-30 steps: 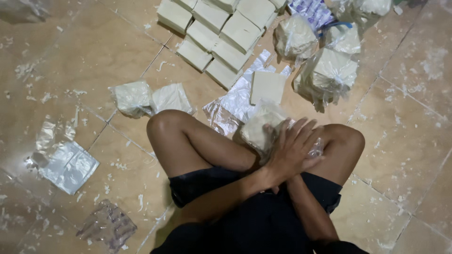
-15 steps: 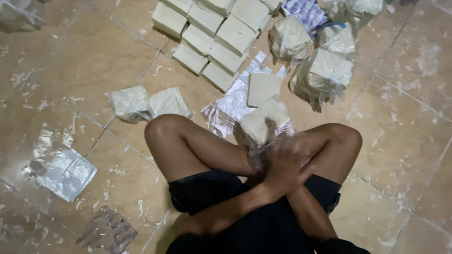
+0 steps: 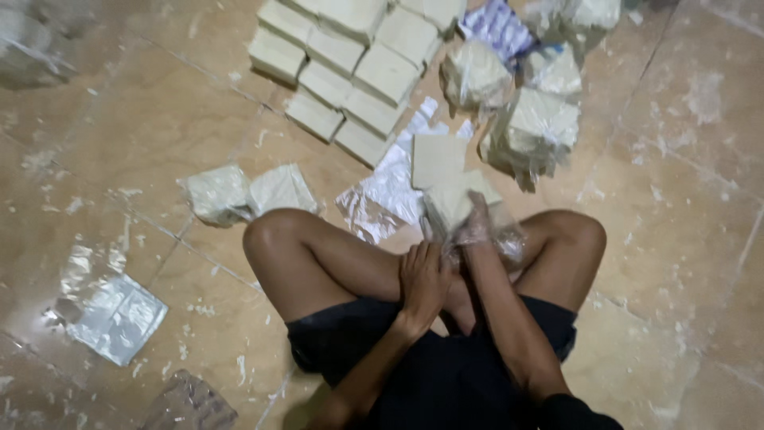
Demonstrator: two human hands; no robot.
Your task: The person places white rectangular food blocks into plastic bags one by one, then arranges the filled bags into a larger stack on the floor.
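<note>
So the right hand [image 3: 480, 227] is now sliding inside the clear plastic bag [image 3: 497, 239] around the pale square block [image 3: 455, 199] (half a second ago both hands were crossed), while the left hand [image 3: 424, 279] is pinching the bag's edge between the knees.

From my feed the light is warm and fairly dim, an indoor yellowish cast over the whole tiled floor [image 3: 143, 119]. It seems to come from above and ahead: the pale blocks [image 3: 342, 72] at the top are the brightest part, while the bottom edge falls into shadow. Soft glare sits on the clear plastic sheet [image 3: 115, 318] and on the crumpled wrap [image 3: 390, 187]. The dark shorts [image 3: 446, 374] lose all detail. The right hand [image 3: 477, 227] is slightly smeared with motion blur; the corners look soft and grainy.
</note>
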